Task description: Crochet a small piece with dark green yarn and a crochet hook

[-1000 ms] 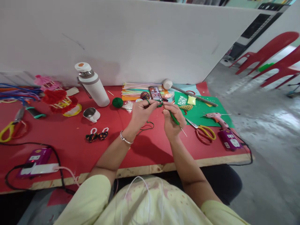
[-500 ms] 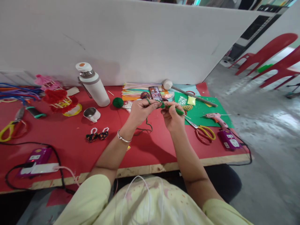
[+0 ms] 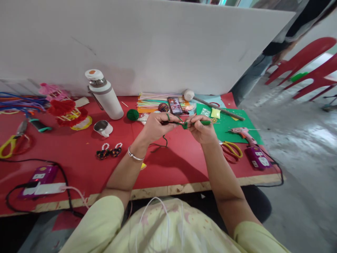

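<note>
Above the red table, my right hand (image 3: 202, 130) is closed round the green handle of a crochet hook (image 3: 206, 123), whose thin shaft points left. Between my hands is a small piece of green crochet work (image 3: 185, 125) at the hook's tip. My left hand (image 3: 157, 126) is closed on the green yarn, with a strand looped over a finger. A tail of that yarn (image 3: 165, 141) hangs down to the table. A ball of green yarn (image 3: 132, 114) lies left of my left hand. Fingers partly hide the stitches.
A phone (image 3: 175, 105) lies beyond my hands. A white bottle (image 3: 105, 96) and metal cup (image 3: 103, 129) stand left. On the right are scissors (image 3: 231, 151), a pink glue gun (image 3: 244, 134) and a purple power box (image 3: 257, 157). A person's leg (image 3: 250, 79) shows behind the board.
My right hand has moved slightly right and lower, and the hook has turned from slanting to nearly level. A person has come into view behind the white board at right.
</note>
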`<state>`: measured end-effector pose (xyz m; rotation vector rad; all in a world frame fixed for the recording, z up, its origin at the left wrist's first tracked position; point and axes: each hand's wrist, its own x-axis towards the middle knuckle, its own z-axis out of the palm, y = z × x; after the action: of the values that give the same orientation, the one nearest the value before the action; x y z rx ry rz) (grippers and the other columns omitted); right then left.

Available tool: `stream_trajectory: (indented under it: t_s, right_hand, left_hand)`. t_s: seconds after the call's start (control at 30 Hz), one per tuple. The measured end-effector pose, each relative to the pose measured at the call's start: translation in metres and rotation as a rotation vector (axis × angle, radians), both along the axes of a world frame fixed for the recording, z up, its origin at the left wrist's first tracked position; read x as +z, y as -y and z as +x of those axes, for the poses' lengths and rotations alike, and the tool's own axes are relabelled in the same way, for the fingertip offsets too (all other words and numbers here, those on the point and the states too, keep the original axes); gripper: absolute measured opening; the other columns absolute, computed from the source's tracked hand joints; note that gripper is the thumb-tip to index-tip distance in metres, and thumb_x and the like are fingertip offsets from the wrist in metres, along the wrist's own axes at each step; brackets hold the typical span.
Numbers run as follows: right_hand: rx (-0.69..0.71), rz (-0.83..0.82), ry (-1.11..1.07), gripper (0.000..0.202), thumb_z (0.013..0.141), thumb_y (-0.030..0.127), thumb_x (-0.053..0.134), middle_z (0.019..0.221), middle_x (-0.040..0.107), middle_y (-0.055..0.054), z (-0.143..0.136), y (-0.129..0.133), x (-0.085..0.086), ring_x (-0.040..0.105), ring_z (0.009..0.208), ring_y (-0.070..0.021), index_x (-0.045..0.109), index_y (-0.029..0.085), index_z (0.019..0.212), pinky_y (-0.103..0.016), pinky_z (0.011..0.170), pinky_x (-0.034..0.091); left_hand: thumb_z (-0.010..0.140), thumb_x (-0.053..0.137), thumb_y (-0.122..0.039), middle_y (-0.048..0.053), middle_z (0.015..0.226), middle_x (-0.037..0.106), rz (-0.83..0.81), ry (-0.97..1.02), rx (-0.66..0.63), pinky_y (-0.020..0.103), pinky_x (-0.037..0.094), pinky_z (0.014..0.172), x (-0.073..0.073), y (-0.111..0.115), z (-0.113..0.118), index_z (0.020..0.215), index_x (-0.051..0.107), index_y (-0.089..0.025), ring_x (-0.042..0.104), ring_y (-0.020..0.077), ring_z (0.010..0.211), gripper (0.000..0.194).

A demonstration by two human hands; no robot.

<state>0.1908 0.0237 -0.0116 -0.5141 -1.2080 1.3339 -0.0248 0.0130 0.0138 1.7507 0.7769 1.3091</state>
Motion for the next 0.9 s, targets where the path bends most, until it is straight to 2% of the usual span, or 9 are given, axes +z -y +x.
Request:
stream_trajectory:
  t_s: [0.13,0.3,0.47,0.67,0.77,0.9]
  right_hand:
    - [0.002,0.017,0.004,0.028,0.069,0.048,0.097,0.079,0.077,-0.001,0.001,-0.001,-0.005,0.068,0.068,-0.0125,0.082,0.026,0.078,-0.024,0.059,0.055]
    - [-0.007,0.018,0.007,0.031,0.066,0.051,0.098,0.079,0.077,-0.002,-0.001,-0.003,-0.009,0.069,0.069,-0.0136,0.082,0.026,0.077,-0.026,0.059,0.056]
    - [0.066,0.078,0.068,0.029,0.069,0.05,0.096,0.082,0.078,-0.004,-0.004,-0.01,-0.008,0.069,0.069,-0.0149,0.085,0.026,0.079,-0.029,0.06,0.059]
    - [0.132,0.12,0.145,0.023,0.076,0.044,0.092,0.098,0.082,-0.007,-0.003,-0.017,-0.003,0.072,0.073,-0.016,0.087,0.025,0.088,-0.028,0.057,0.06]
    - [0.116,0.099,0.157,0.025,0.076,0.047,0.092,0.096,0.083,-0.007,-0.003,-0.018,-0.001,0.073,0.074,-0.0169,0.087,0.025,0.087,-0.028,0.059,0.062]
    - [0.095,0.039,0.146,0.032,0.07,0.052,0.095,0.091,0.082,-0.006,-0.003,-0.017,-0.002,0.073,0.071,-0.0164,0.085,0.024,0.082,-0.028,0.059,0.061]
  left_hand:
    - [0.083,0.081,-0.026,0.006,0.083,0.08,-0.032,-0.008,-0.005,0.028,0.052,0.068,0.004,0.002,0.002,0.088,0.086,-0.019,0.069,0.0163,0.076,0.01]
    - [0.085,0.083,-0.04,0.006,0.078,0.078,-0.075,0.016,-0.01,0.029,0.052,0.068,0.005,0.002,0.006,0.082,0.085,-0.019,0.066,0.0156,0.071,0.022]
    - [0.078,0.088,-0.05,0.007,0.075,0.077,-0.139,0.086,0.004,0.03,0.054,0.067,0.002,0.0,0.008,0.077,0.084,-0.018,0.067,0.0165,0.07,0.032]
    - [0.077,0.09,-0.049,0.005,0.079,0.078,-0.055,0.123,0.088,0.031,0.054,0.073,0.0,-0.004,0.006,0.075,0.083,-0.022,0.067,0.017,0.076,0.028]
    - [0.081,0.086,-0.049,0.006,0.083,0.077,-0.042,0.092,0.067,0.031,0.054,0.074,0.0,-0.005,0.006,0.082,0.085,-0.022,0.067,0.0171,0.078,0.027]
    - [0.088,0.08,-0.048,0.008,0.088,0.078,-0.065,0.074,-0.023,0.032,0.056,0.077,0.001,-0.003,0.005,0.09,0.086,-0.02,0.07,0.0189,0.084,0.028]
